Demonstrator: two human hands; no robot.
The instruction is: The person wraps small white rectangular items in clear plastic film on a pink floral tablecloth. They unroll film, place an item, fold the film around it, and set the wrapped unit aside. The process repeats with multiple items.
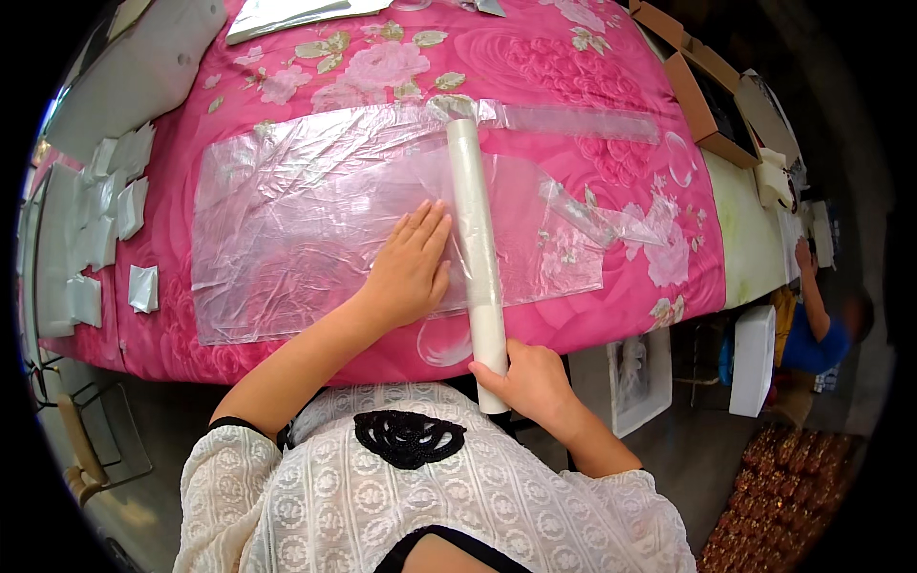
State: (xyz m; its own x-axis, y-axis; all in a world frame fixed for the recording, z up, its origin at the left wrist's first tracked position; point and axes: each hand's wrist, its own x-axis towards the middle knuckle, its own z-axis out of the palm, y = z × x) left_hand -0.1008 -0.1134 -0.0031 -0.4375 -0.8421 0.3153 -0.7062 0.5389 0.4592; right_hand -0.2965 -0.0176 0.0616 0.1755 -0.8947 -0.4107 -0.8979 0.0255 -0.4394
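Observation:
A long white roll (477,239) lies front to back across a sheet of clear plastic film (287,210) spread on a pink flowered cloth (535,67). My left hand (411,267) lies flat on the film, fingers together, touching the roll's left side. My right hand (531,381) grips the near end of the roll at the table's front edge. To the right of the roll, a bunched strip of film (597,222) trails away.
Several folded white squares (143,287) lie along the left edge of the cloth. An open cardboard box (707,95) stands at the far right. Another person (823,329) in blue crouches on the right, near a white box (753,358). A wire rack (91,449) stands lower left.

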